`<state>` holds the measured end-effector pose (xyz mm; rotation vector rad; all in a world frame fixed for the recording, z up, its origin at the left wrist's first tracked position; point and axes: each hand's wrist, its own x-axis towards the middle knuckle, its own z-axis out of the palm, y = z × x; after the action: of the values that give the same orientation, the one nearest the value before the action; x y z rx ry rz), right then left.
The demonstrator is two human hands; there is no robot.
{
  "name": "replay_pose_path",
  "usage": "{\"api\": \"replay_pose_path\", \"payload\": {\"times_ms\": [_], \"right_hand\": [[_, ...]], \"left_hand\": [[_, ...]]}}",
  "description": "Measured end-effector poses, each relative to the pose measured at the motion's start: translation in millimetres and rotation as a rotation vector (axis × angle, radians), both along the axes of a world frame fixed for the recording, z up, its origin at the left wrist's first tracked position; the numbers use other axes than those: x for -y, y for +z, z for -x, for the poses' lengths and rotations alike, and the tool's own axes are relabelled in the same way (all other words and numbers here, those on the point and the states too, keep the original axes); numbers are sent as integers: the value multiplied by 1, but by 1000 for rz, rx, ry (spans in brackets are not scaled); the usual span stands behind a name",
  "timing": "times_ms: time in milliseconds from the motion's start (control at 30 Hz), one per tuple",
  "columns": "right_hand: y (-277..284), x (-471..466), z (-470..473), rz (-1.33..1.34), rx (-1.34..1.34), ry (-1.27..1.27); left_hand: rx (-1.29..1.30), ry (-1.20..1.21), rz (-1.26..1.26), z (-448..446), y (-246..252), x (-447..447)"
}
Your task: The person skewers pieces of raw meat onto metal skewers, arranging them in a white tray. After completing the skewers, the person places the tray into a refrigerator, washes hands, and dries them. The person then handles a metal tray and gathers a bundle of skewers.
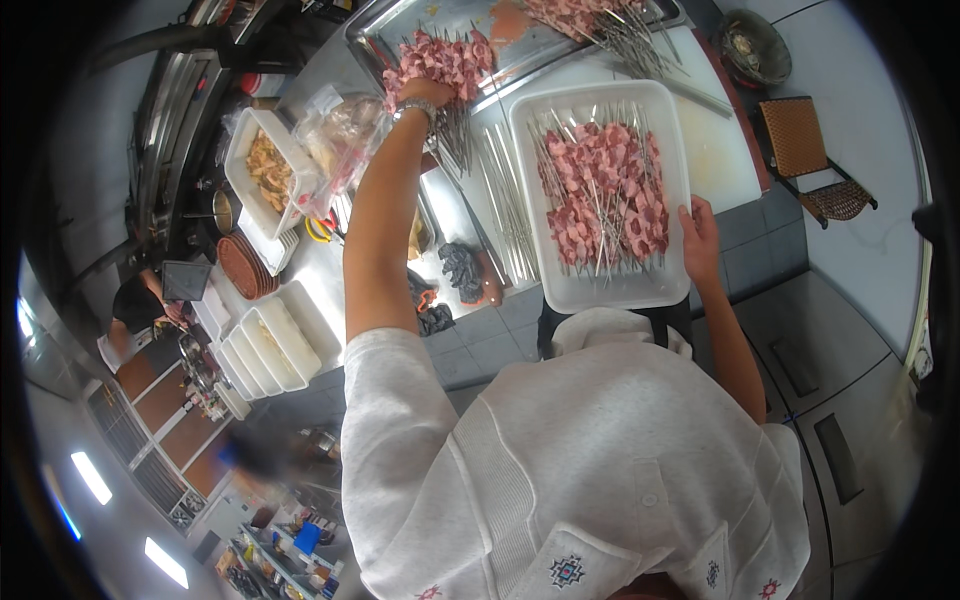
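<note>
My left hand (426, 91) reaches far forward onto a heap of raw meat skewers (457, 64) in the shallow metal tray (517, 64). Its fingers are largely hidden, so their grip on the meat is unclear. Right in front of my body is a white translucent plastic tub (600, 298), its near end over the counter edge. Raw meat skewers (611, 180) lie inside it in two rows, their metal rods crossing in the middle. My right hand (700, 238) holds the tub's right rim. Bare metal skewers (506, 199) lie side by side left of the tub.
More meat skewers (577, 15) lie at the tray's far right, near a white cutting board (720, 150). To the left are a tub of food pieces (268, 176), plastic bags (345, 135), scissors (321, 229) and a knife (487, 277). A person (142, 304) stands beyond the counter.
</note>
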<state>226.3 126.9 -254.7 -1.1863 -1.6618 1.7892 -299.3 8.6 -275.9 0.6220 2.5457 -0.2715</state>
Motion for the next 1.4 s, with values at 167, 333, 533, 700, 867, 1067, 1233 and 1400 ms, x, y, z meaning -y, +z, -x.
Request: {"api": "replay_pose_path", "payload": {"times_ms": [167,333,533,700,867,1067,1233,1400], "right_hand": [[-2,1,1,-10,4,-3],[0,3,0,14,-27,-36],[-6,0,0,-23,-14,-1],[-6,1,-2,-25,1,-5],[-1,1,-2,-10,24,-5],[-3,1,2,9,-42,17],[-3,1,-2,-17,20,-6],[-11,2,0,-7,-30,18]], "left_hand": [[49,-104,8,4,5,4],[159,-3,-60,-10,13,-11],[358,419,-370,17,-17,-1],[456,333,-252,8,-6,-11],[345,325,-185,-15,4,-15],[456,94,-228,12,-20,24],[266,95,-274,-8,-13,11],[124,300,-246,-6,-22,26]]}}
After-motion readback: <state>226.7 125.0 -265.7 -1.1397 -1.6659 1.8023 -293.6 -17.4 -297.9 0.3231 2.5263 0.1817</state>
